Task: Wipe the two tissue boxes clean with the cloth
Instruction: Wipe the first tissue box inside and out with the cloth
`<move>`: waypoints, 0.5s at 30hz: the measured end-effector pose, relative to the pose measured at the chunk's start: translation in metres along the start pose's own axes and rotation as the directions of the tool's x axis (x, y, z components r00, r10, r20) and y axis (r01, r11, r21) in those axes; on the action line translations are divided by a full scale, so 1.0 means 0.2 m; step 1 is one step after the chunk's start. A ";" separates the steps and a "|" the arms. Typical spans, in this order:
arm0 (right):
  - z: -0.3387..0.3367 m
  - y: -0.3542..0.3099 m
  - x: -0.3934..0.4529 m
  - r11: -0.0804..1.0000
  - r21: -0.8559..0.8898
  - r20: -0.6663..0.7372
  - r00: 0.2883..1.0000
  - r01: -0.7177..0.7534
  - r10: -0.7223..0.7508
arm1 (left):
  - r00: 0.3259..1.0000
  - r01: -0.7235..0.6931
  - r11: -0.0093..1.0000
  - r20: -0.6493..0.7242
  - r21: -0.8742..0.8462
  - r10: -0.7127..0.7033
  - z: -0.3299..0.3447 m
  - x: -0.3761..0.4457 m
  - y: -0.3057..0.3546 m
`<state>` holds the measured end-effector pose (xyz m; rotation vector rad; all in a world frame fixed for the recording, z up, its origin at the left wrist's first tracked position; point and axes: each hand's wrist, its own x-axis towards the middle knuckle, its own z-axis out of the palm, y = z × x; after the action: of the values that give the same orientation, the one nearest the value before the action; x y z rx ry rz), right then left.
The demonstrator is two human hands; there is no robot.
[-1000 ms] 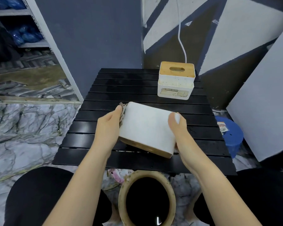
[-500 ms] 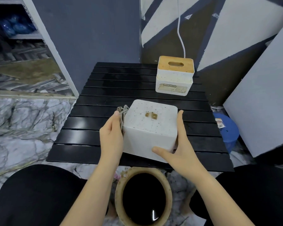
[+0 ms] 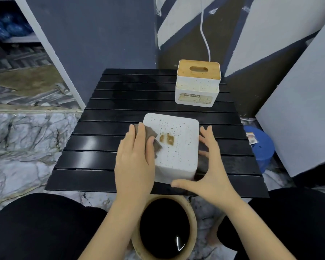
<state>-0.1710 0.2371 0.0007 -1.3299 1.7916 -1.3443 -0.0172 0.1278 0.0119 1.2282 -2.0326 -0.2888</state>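
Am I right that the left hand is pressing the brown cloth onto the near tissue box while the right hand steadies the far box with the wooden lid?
Not quite. In the head view the right hand steadies the same near tissue box that the left hand wipes with the brown cloth. The far box stands untouched.

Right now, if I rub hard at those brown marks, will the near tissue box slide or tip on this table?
It may well slide: the table is glossy black slats and the near tissue box looks like smooth, light plastic. Tipping seems less likely, since it sits low and wide. Your right hand beside it, fingers spread, should brace it while your left hand presses the cloth.
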 end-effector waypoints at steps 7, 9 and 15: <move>-0.16 0.08 0.21 0.984 0.002 0.336 0.927 -0.177 0.166 | 0.990 -0.089 0.983 0.124 0.159 0.070 -0.03 0.02 -0.02; -0.15 0.08 0.24 0.988 -0.004 0.353 0.925 -0.152 0.144 | 0.980 -0.109 0.961 0.192 0.254 0.061 -0.02 0.02 0.00; -0.14 0.09 0.23 0.995 0.028 0.308 0.948 -0.092 0.079 | 0.960 -0.168 0.901 0.274 0.400 0.058 0.02 0.11 0.07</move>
<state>-0.2200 0.2059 0.0005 -1.3399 1.5817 -1.0566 -0.0360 0.1168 0.0263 1.3733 -2.4723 0.0603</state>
